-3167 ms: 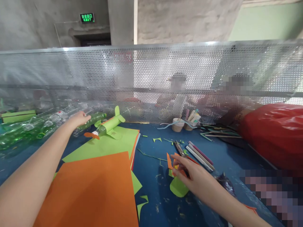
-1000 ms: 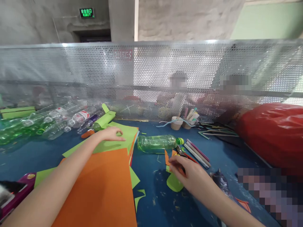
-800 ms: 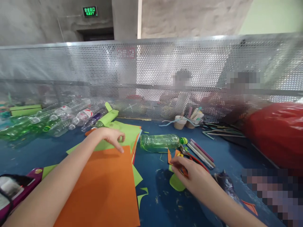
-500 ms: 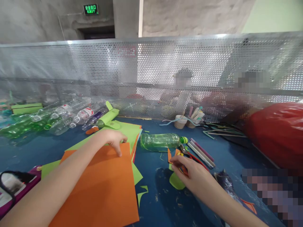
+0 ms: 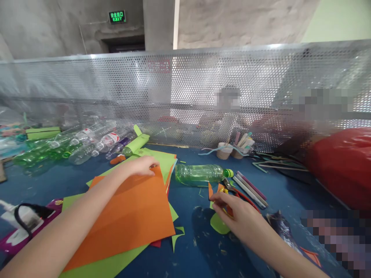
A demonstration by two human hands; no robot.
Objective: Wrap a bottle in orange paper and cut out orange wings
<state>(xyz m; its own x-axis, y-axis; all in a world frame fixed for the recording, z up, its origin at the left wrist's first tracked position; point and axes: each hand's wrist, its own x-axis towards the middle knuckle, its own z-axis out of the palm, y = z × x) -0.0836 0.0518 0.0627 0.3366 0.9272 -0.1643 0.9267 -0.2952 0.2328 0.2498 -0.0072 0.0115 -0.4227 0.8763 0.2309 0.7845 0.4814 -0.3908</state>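
Note:
My left hand (image 5: 145, 166) pinches the far edge of an orange paper sheet (image 5: 136, 216). This sheet lies over green paper (image 5: 107, 266) and other coloured sheets, and the forearm crosses its left part. My right hand (image 5: 236, 208) is low over the table, its fingers curved and thumb apart from the index finger, with no clear hold on anything. Just under and beyond it are red-handled pliers (image 5: 243, 197), a yellow-and-orange handle (image 5: 228, 209) partly hidden by the fingers, orange scraps (image 5: 210, 190) and a rounded green paper piece (image 5: 219, 224).
A green plastic bottle (image 5: 199, 173) lies beyond my hands, with several markers (image 5: 251, 189) at its right. More bottles (image 5: 84, 146) lie at the left. Two cups (image 5: 224, 151) stand near the perforated metal screen (image 5: 130, 88). A red bag (image 5: 344, 166) bulges at the right; a purple power strip (image 5: 55, 206) is at the left.
The orange sheet has turned and drawn up away from me with my left hand, baring green paper along its near edge. My right hand stays nearly in place.

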